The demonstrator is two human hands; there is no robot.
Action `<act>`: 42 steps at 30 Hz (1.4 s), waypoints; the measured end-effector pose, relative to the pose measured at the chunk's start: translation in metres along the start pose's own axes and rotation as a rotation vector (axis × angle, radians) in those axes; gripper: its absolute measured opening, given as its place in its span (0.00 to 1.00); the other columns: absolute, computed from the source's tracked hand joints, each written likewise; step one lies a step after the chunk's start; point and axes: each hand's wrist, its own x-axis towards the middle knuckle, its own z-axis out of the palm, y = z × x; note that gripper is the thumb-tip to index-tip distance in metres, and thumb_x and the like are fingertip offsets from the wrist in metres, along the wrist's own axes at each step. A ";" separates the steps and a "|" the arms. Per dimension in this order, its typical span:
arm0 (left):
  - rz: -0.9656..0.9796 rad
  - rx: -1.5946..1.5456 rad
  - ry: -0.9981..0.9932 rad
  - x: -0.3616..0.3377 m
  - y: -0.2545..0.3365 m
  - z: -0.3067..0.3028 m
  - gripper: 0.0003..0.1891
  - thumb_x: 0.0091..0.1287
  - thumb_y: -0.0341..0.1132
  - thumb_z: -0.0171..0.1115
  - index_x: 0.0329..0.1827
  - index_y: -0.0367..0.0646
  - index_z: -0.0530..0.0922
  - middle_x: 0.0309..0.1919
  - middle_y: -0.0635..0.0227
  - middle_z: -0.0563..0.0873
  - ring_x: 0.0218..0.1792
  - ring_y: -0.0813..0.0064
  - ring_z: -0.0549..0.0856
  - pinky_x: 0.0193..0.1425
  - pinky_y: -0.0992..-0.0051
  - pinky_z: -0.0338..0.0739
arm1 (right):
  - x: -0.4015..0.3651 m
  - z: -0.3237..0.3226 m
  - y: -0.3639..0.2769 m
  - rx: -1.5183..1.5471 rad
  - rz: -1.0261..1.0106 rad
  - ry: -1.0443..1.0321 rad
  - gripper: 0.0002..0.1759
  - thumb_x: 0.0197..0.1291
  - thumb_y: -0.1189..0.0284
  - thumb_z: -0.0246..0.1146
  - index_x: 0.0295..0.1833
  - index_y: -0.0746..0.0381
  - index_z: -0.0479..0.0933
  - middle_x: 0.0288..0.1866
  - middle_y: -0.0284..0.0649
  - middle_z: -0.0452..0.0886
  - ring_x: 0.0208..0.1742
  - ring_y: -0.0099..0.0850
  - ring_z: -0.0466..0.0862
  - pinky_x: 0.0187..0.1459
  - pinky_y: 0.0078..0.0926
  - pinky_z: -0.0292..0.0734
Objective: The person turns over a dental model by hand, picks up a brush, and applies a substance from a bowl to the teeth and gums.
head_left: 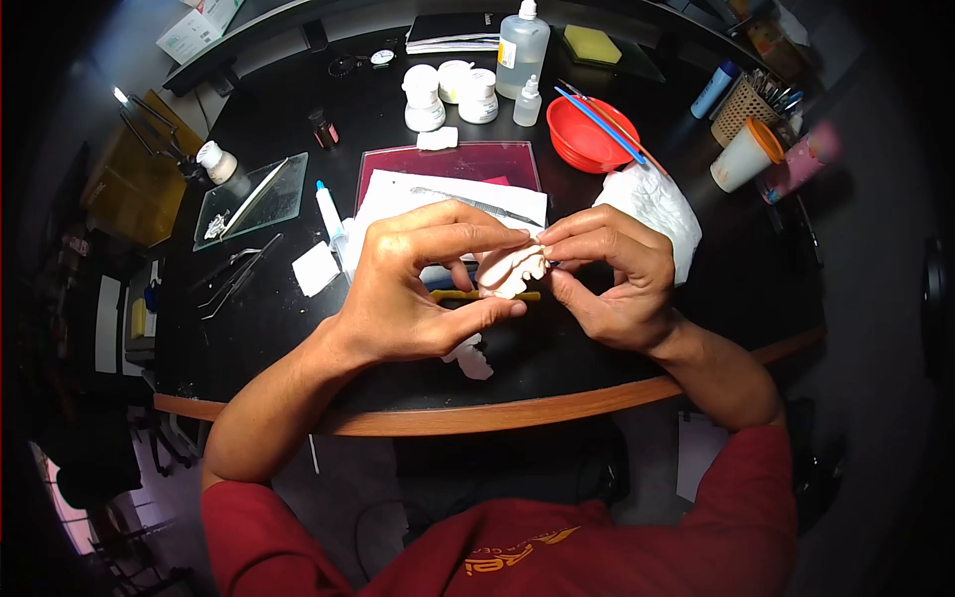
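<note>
A pale pinkish dental cast (509, 269) with a scalloped tooth edge is held up over the front of the table. My left hand (413, 279) grips it, with fingers on top and the thumb below. At the cast's right end my right hand (617, 274) is closed, its fingertips touching the edge; whether something small is between them is hidden. Below lies a white piece with a jagged edge (473, 358), partly covered by my left hand. A yellow stick-like thing (527, 297) shows behind the cast.
Behind my hands, a metal carving tool (473, 204) lies on white paper (398, 194). A red bowl (577, 144) with brushes (602, 124) across it stands back right, beside crumpled tissue (662, 214). White jars (425, 99), a clear bottle (523, 55), a glass slab (269, 199) and tweezers (239, 277) surround.
</note>
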 end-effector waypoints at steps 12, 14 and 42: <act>-0.015 -0.015 0.084 -0.002 -0.001 0.005 0.24 0.54 0.29 0.85 0.55 0.37 0.90 0.44 0.62 0.94 0.41 0.75 0.93 0.36 0.78 0.85 | 0.001 0.000 -0.001 -0.003 0.024 -0.038 0.16 0.53 0.91 0.72 0.48 0.67 0.86 0.51 0.48 0.88 0.49 0.32 0.93 0.44 0.23 0.93; -0.016 -0.019 0.068 -0.003 -0.003 0.005 0.23 0.53 0.29 0.86 0.53 0.37 0.90 0.45 0.61 0.94 0.41 0.74 0.93 0.36 0.78 0.86 | 0.001 -0.001 -0.001 -0.004 0.022 -0.045 0.17 0.53 0.91 0.72 0.48 0.67 0.86 0.52 0.48 0.88 0.49 0.32 0.93 0.44 0.23 0.93; -0.621 -1.041 -0.149 -0.006 -0.007 0.001 0.27 0.86 0.46 0.59 0.71 0.28 0.80 0.54 0.52 0.92 0.48 0.67 0.94 0.48 0.70 0.90 | -0.004 -0.004 0.006 0.170 0.067 -0.002 0.16 0.65 0.72 0.81 0.53 0.68 0.87 0.48 0.45 0.89 0.45 0.27 0.90 0.40 0.21 0.87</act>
